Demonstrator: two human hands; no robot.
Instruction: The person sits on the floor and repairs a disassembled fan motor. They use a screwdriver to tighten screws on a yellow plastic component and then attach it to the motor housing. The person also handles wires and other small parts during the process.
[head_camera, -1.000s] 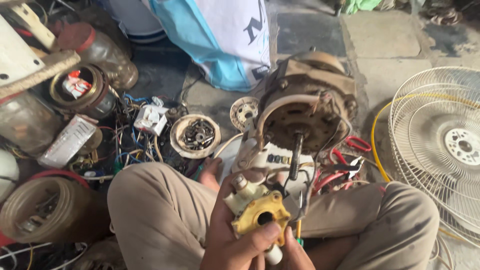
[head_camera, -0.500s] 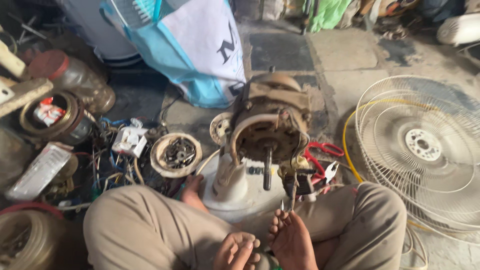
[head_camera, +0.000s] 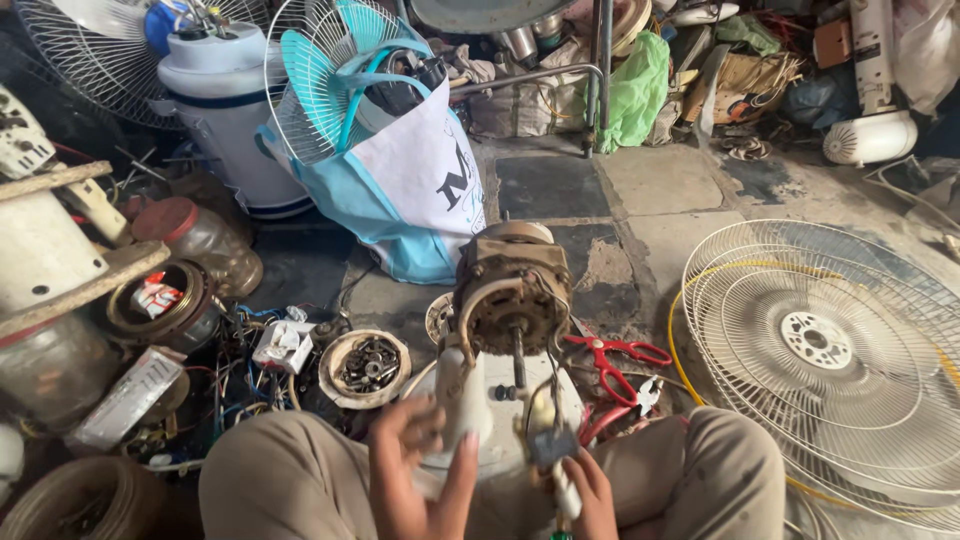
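Two hands low, left hand (head_camera: 425, 470) splayed against fan motor housing (head_camera: 480, 410), right hand (head_camera: 585, 490) gripping tool (head_camera: 560, 470)

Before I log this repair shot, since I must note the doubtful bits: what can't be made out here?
All from the head view:
- Right hand: cut off by the bottom edge; the small part in its fingers is blurred.
- Left hand: motion-blurred, so contact with the white fan housing is unclear.
- Round dish of small metal parts: pieces too small to tell apart.
- Fan motor: its back is hidden by its own body.
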